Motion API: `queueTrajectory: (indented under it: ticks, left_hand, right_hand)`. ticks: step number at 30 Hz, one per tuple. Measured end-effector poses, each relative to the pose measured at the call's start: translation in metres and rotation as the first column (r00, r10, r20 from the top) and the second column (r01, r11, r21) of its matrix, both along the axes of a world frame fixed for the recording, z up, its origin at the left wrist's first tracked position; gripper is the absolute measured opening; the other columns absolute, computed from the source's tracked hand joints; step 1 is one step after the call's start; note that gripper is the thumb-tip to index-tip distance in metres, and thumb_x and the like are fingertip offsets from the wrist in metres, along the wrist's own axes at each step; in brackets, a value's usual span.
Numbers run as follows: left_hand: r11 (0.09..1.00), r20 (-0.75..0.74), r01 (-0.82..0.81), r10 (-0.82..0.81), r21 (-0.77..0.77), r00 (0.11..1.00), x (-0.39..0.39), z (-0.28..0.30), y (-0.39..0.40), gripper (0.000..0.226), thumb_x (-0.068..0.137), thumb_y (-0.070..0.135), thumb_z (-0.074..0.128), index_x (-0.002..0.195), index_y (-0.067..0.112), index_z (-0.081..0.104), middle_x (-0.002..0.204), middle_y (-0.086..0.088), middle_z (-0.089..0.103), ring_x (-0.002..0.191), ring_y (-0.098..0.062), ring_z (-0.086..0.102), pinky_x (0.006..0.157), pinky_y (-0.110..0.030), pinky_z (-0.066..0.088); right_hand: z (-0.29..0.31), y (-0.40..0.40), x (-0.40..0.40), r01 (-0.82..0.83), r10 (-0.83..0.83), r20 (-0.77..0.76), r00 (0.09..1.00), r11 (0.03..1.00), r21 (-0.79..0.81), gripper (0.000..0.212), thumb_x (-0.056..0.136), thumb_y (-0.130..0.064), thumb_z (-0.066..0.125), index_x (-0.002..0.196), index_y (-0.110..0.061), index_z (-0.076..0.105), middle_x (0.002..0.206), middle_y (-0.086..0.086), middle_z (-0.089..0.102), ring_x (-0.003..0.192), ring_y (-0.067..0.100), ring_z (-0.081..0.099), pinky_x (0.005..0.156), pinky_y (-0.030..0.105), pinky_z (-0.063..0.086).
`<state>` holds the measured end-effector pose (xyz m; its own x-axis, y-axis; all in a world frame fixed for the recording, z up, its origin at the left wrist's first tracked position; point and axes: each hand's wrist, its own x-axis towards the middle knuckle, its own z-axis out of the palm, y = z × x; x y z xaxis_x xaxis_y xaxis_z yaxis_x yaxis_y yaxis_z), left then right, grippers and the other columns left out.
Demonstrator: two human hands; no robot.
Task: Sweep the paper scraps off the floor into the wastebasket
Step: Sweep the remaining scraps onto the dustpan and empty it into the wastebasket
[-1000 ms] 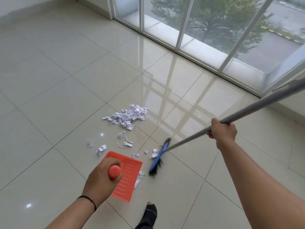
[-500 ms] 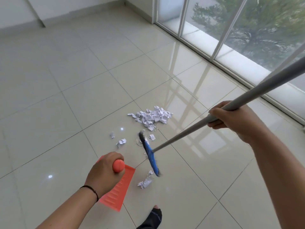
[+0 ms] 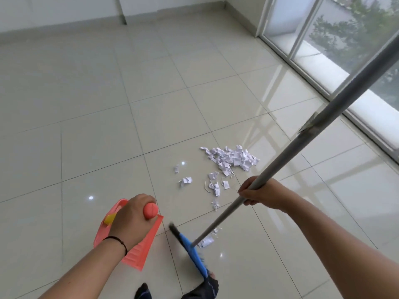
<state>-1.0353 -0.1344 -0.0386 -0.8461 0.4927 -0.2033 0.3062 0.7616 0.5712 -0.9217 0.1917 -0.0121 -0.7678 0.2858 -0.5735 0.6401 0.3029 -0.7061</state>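
A pile of white paper scraps [image 3: 232,158] lies on the tiled floor, with smaller loose scraps [image 3: 185,181] strewn toward me. My left hand [image 3: 131,221] grips the round-ended handle of an orange dustpan [image 3: 142,251] held low over the floor. My right hand [image 3: 261,192] grips the grey pole of a broom [image 3: 313,134]. Its blue head [image 3: 193,252] is near my feet, beside a few scraps [image 3: 207,241]. No wastebasket is in view.
My dark-socked feet [image 3: 203,288] stand at the bottom edge, right by the broom head. A glass window wall [image 3: 336,46] runs along the right. A white wall with a skirting [image 3: 64,24] bounds the far side.
The broom head has swung back toward my feet, away from the pile. My right hand slid lower and closer to me on the pole. The view has turned left.
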Motion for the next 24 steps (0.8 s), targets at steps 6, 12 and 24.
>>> queueTrajectory:
  ticks: [6,12,24]
  left_hand:
    - [0.992,-0.017,-0.101,0.103,0.069,0.995,-0.019,0.002,-0.008,0.039,0.071,0.010,0.070,0.070,0.041,0.047,0.079,0.016,0.058,0.076,-0.009,0.056,0.063,-0.023,0.042]
    - [0.989,-0.031,-0.087,0.091,0.116,0.995,-0.052,0.006,-0.001,0.030,0.073,0.006,0.067,0.071,0.032,0.052,0.079,0.013,0.059,0.079,-0.017,0.057,0.071,-0.034,0.049]
    - [0.994,0.002,0.068,-0.069,0.087,0.998,-0.180,0.009,0.006,0.027,0.070,0.008,0.065,0.069,0.031,0.052,0.074,0.013,0.057,0.071,-0.006,0.055,0.060,-0.018,0.042]
  right_hand:
    - [0.013,0.020,-0.059,-0.105,0.117,-0.060,0.991,0.979,0.176,0.012,0.083,-0.006,0.067,0.075,-0.015,0.069,0.066,0.008,0.068,0.060,0.015,0.059,0.057,0.020,0.049]
    - [0.047,0.043,-0.096,0.009,0.026,-0.119,0.993,0.959,0.284,0.006,0.085,-0.008,0.065,0.083,-0.009,0.070,0.078,0.016,0.074,0.070,0.023,0.068,0.074,0.037,0.058]
    - [0.026,-0.007,-0.180,0.348,-0.349,-0.204,0.915,0.937,-0.040,0.004,0.087,-0.005,0.065,0.084,-0.005,0.068,0.081,0.023,0.074,0.072,0.028,0.071,0.077,0.043,0.061]
